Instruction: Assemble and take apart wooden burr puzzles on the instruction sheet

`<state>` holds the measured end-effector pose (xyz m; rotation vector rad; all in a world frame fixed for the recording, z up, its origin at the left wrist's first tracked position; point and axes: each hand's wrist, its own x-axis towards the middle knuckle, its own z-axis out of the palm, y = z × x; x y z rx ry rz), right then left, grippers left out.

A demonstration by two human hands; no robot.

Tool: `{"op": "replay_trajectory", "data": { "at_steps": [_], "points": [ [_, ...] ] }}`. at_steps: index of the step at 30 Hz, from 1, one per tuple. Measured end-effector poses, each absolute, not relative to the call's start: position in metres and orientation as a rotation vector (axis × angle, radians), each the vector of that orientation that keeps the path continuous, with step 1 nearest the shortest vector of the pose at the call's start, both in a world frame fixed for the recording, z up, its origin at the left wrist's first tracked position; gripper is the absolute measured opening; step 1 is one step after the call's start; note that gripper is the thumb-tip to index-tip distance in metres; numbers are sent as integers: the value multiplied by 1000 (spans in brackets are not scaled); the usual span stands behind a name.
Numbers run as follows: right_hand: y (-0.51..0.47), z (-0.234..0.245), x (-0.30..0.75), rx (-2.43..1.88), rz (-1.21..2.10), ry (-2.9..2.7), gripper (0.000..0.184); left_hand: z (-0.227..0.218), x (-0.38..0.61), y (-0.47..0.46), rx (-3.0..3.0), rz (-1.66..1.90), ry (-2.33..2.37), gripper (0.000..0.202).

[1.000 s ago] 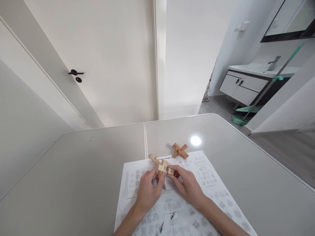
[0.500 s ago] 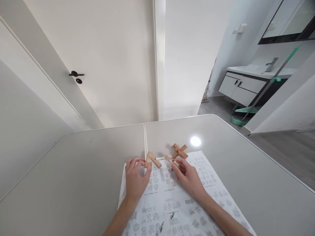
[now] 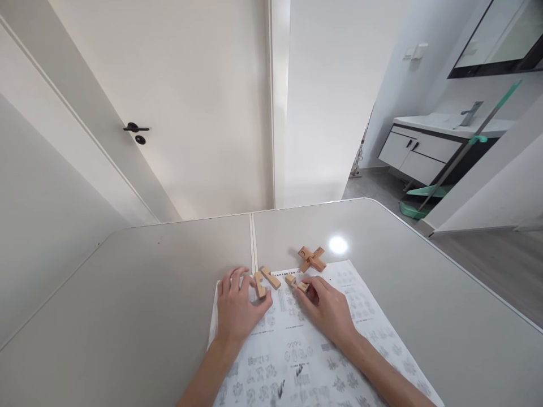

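Note:
My left hand [image 3: 240, 302] rests at the left of a printed sheet [image 3: 297, 367], its fingers apart and curved round the near side of a notched wooden puzzle piece [image 3: 259, 285]. That piece lies close to the thumb and fingertips; whether they touch it I cannot tell. Just right of it, a second notched wooden piece [image 3: 270, 277] lies slanted on the sheet's top edge. Between the thumb and fingers of my right hand [image 3: 328, 305] is a third notched wooden piece [image 3: 291, 280], pinched at its right end. The fingers partly cover it.
Behind my right hand, darker wooden pieces joined in a cross [image 3: 311, 259] sit at the sheet's top edge. The grey table [image 3: 127, 305] has a seam and a raised rim. A white door [image 3: 203, 102] stands beyond; a washbasin cabinet [image 3: 419, 147] and green dustpan [image 3: 413, 210] are at the right.
The wooden piece at my left hand has come down flat, apart from the slanted one. My left fingers have spread, and the right hand's piece has turned slightly.

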<state>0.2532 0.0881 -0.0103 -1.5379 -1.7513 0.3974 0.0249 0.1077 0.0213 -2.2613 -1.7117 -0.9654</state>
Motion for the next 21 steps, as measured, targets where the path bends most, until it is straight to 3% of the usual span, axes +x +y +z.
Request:
{"op": "replay_trajectory", "data": {
  "at_steps": [4, 7, 21],
  "points": [
    [87, -9, 252, -1557, 436, -1757, 27, 20, 25, 109, -2416, -998, -1680, 46],
    [87, -8, 251, -1549, 455, -1765, 26, 17, 24, 111, -2590, -921, -1669, 54],
    [86, -6, 250, -1435, 461, -1888, 13, 10, 20, 109, -2909, -865, -1600, 37]
  ]
}}
